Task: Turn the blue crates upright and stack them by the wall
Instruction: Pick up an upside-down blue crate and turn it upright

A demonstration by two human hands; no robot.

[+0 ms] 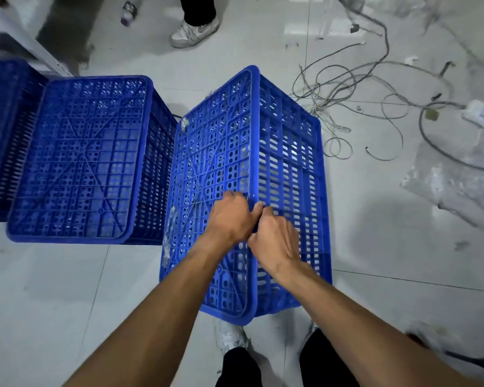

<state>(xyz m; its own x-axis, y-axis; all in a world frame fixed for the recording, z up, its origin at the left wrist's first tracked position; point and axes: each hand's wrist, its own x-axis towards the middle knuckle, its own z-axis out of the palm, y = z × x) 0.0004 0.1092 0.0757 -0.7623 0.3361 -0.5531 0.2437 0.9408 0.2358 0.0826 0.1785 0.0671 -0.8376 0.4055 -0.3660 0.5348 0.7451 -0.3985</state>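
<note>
A blue perforated crate (285,152) is tipped up in the middle of the view, its patterned bottom facing left and a slatted side facing up and right. My left hand (228,216) and my right hand (274,238) both grip the raised bottom edge, side by side and touching. To the left a second blue crate (78,160) lies upside down with its bottom facing up. At the far left edge stands a third blue crate (3,129), only partly in view.
A tangle of loose cables (347,88) lies on the white tiled floor (53,289) at the upper right, next to crumpled plastic sheeting (453,180). Another person's shoe (193,32) and a bottle (129,12) are at the top. A white cabinet edge (25,43) runs along the upper left.
</note>
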